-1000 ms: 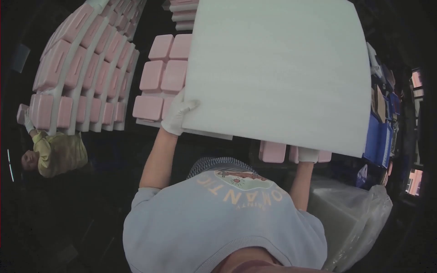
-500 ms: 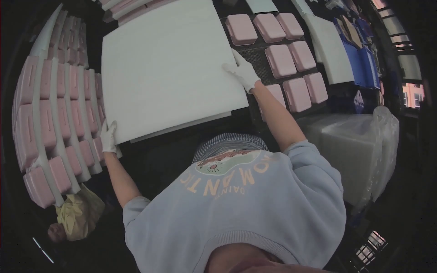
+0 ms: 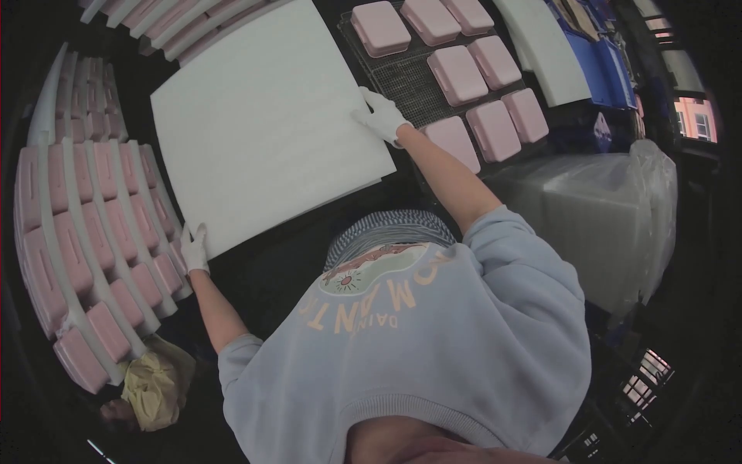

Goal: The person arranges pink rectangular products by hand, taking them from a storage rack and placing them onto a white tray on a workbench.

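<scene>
Head view, read near to far. Nearest me is the pale blue sweatshirt. Its orange print runs upside down and reads in part "MANTI", with a smaller line beneath beginning "DAIN"; the rest is folded out of sight. At near left a co-worker's yellow top shows below curved stacks of pink boxes between white dividers.

My gloved left hand is clenched on the near left corner of the square white foam sheet. My gloved right hand grasps its right edge, fingers on top. The sheet lies spread between the two hands at centre left. I cannot tell whether it rests on anything.

Change: a second ago this sheet was held up at right, covering the pink boxes there. It has since swung left and come lower, with only a slight further shift in the last half second. Both hands have kept their hold, so the sheet is carried, not released.

Uncovered at far right are pink rectangular lidded boxes in rows on a wire-mesh desk. A clear plastic-wrapped white bundle stands right, and blue crates lie farthest.
</scene>
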Demonstrator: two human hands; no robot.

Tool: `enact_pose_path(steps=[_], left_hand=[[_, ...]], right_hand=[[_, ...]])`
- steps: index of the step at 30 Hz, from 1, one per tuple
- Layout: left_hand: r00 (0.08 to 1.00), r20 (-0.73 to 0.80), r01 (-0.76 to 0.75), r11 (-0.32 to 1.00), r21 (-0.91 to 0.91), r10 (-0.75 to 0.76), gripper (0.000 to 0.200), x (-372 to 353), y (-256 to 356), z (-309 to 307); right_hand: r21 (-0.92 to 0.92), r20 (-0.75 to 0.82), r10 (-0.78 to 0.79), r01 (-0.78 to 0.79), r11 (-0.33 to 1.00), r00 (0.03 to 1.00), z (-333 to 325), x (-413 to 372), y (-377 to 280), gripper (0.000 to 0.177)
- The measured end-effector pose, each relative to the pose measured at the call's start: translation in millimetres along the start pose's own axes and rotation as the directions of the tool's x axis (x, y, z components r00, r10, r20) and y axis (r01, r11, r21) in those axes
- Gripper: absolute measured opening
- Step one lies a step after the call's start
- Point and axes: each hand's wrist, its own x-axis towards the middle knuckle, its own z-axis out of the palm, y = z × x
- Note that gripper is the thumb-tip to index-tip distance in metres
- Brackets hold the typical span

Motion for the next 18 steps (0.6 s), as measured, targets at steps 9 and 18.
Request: enact_pose_path(steps=[9, 18], left_hand=[[0.864, -0.364, -0.322, 0.937, 0.135, 0.349, 0.051, -60, 64, 53], [0.512, 0.856, -0.006, 0.998, -0.069, 0.062, 0.060, -250, 127, 338]], right_hand=[[-0.092, -0.312, 0.006, -0.036, 0.995, 0.950, -70, -55, 51, 0.062], [0.019, -0.222, 0.378, -0.384, 0.923, 0.899, -116, -90, 165, 0.075]])
